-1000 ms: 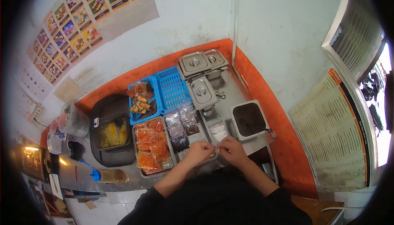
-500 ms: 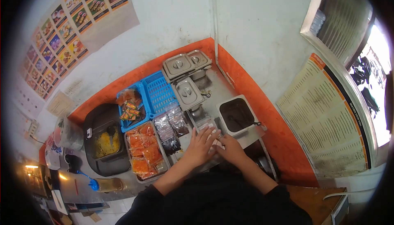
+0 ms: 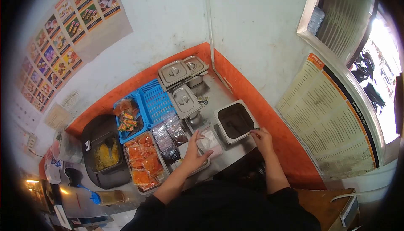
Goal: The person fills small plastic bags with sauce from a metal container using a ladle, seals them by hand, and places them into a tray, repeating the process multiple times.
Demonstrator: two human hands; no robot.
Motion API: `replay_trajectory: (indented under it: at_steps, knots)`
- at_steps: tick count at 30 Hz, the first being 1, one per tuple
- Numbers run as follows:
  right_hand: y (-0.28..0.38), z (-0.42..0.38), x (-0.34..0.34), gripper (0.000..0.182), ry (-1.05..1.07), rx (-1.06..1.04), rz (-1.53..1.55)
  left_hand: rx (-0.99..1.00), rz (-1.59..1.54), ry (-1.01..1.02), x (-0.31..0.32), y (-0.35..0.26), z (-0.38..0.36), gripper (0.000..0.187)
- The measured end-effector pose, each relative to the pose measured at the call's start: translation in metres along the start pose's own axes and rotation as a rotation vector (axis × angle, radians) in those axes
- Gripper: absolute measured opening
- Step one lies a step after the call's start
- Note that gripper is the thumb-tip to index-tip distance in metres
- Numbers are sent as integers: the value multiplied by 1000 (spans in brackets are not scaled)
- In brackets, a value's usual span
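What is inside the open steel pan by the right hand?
The open steel pan holds something dark; a utensil handle sticks out beside the right hand. What the dark contents are cannot be told.

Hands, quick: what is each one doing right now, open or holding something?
Left hand: open, fingers spread, resting on a clear plastic bag.
Right hand: at the near corner of the open metal container; whether it grips anything cannot be told.

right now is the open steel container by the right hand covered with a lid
No, the open steel container beside the right hand has no lid; its dark inside shows, unlike the lidded pans behind.
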State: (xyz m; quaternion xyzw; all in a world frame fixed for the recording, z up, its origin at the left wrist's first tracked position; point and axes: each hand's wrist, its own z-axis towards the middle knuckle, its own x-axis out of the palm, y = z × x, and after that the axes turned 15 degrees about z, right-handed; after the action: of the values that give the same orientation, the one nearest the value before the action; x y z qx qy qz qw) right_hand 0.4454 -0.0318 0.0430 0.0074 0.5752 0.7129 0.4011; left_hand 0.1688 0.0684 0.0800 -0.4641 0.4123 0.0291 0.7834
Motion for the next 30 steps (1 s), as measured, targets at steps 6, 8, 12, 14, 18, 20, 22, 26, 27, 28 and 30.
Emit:
replay_trajectory:
  at_steps: [6, 8, 12, 14, 18, 20, 22, 26, 27, 28, 30]
  knots:
    - [17, -2, -3, 19, -22, -139, -26, -26, -50, -13, 1, 5, 1, 73]
    - [14, -1, -6, 18, -39, -169, -12, -69, -73, 26, 1, 7, 2, 72]
    - [20, 2, -7, 15, -138, 100, -196, -103, -136, 43, 1, 5, 5, 71]
    - [21, -1, 0, 16, -212, 29, -176, -115, -115, 19, 0, 0, 6, 70]
    - [42, -7, 34, 20, -172, 92, -60, -41, -16, -72, 12, 11, 6, 69]
    - [48, -11, 45, 22, -136, 166, -14, -23, 19, -64, 12, 11, 8, 68]
    - [25, -17, 58, 21, -86, 244, 116, -15, 25, -58, 16, 16, 12, 69]
    - [12, -28, 67, 19, -218, 597, 734, 28, 44, -72, 15, 14, 22, 72]
    - [16, -30, 65, 19, -281, 648, 805, 29, 45, -75, 17, 17, 26, 72]
    - [-4, -36, 71, 19, -281, 646, 806, 14, 10, -84, 21, 22, 30, 72]
    - [-36, -43, 81, 19, -346, 354, 491, 2, -27, -92, 28, 27, 40, 73]
